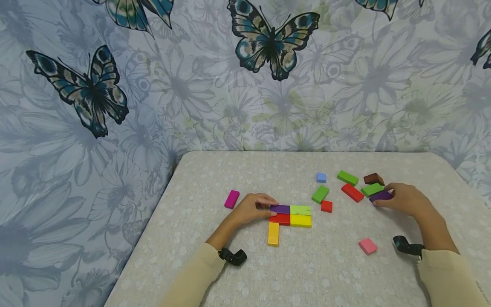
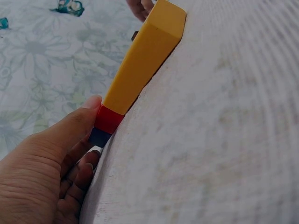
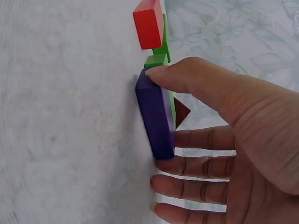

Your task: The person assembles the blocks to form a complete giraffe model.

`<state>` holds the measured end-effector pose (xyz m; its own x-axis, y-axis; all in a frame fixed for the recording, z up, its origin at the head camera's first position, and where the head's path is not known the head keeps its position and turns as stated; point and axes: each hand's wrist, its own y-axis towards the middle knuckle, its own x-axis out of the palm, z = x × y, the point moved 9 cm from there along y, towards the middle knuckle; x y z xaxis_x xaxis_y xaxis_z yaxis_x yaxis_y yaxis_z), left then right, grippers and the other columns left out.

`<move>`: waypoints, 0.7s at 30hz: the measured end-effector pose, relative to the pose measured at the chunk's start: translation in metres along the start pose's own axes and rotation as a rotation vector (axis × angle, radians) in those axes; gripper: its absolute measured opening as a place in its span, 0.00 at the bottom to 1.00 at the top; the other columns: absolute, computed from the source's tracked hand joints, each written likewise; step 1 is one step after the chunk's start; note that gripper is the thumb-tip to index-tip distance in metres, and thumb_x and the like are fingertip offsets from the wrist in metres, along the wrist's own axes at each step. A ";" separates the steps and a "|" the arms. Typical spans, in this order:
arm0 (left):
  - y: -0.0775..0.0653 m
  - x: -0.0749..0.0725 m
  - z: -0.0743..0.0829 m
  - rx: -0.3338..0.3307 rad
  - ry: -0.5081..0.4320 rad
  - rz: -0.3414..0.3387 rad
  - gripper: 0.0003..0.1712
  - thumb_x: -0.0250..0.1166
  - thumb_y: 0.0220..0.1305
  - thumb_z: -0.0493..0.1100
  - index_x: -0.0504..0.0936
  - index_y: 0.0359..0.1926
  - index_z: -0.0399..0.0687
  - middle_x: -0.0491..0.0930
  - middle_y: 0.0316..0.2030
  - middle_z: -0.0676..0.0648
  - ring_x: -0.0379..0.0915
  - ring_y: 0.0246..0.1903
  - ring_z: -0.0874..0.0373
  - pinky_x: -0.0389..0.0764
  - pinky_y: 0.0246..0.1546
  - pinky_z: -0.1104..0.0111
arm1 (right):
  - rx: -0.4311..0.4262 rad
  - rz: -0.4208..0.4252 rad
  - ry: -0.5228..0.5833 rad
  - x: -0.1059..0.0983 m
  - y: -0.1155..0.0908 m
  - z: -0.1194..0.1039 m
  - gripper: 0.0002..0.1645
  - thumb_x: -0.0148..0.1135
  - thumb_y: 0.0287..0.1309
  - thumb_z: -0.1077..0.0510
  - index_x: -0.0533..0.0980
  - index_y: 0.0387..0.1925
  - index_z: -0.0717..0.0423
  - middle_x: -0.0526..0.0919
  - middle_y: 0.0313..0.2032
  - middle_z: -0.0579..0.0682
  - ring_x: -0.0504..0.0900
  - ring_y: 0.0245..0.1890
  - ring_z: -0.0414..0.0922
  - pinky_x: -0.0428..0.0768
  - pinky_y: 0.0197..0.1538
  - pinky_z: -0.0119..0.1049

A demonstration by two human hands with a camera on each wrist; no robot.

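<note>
Tan sleeves (image 1: 443,275) are showing closest to me. On the table (image 1: 318,273), an orange block (image 1: 273,235) is touching a red block (image 1: 281,220). My left grip (image 1: 250,209) is pinching that red block and a purple block (image 1: 281,209), sitting just as wide as the pair. Farther off, my right grip (image 1: 408,200) is snugly pinching a second purple block (image 1: 381,195), beside a green block (image 1: 370,189).

The pale, flower-patterned counter (image 1: 307,277) carries a close-set cluster: purple block (image 1: 280,209) and lime block (image 1: 300,210) along the far row, red block (image 1: 280,219) and yellow block (image 1: 301,220) along the near, orange block (image 1: 273,234) extending nearward at left. Left lies a magenta block (image 1: 232,199); farther right, a blue block (image 1: 321,177), three green blocks (image 1: 320,194), a brown block (image 1: 374,178), two other red blocks (image 1: 352,192); nearer right, a pink block (image 1: 368,246).
</note>
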<state>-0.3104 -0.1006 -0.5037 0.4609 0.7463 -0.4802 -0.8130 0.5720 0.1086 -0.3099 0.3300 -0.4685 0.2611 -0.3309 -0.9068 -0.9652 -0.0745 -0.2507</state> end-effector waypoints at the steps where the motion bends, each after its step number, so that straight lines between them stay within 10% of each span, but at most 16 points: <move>1: 0.000 0.000 0.000 -0.001 -0.006 0.000 0.18 0.76 0.60 0.45 0.90 0.52 0.55 0.85 0.47 0.58 0.77 0.43 0.60 0.77 0.42 0.69 | -0.004 0.000 0.003 0.000 0.000 0.000 0.58 0.74 0.50 0.33 0.67 0.56 0.83 0.78 0.43 0.76 0.79 0.39 0.64 0.81 0.37 0.53; 13: 0.001 0.001 0.002 0.002 -0.028 -0.005 0.20 0.76 0.60 0.40 0.88 0.54 0.45 0.85 0.51 0.47 0.78 0.50 0.50 0.78 0.48 0.63 | -0.009 -0.005 0.018 -0.006 -0.002 0.003 0.53 0.78 0.49 0.40 0.68 0.54 0.83 0.79 0.41 0.73 0.78 0.40 0.64 0.79 0.40 0.56; 21: -0.005 -0.003 0.031 0.027 -0.051 -0.022 0.19 0.74 0.62 0.37 0.87 0.53 0.38 0.85 0.50 0.42 0.79 0.47 0.49 0.78 0.43 0.67 | -0.053 0.040 0.004 -0.017 -0.003 0.001 0.51 0.75 0.53 0.43 0.68 0.57 0.85 0.76 0.49 0.80 0.77 0.45 0.70 0.77 0.44 0.64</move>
<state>-0.2966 -0.0956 -0.4757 0.4964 0.7496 -0.4379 -0.7932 0.5966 0.1221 -0.3116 0.3364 -0.4524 0.2226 -0.3383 -0.9143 -0.9743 -0.1106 -0.1963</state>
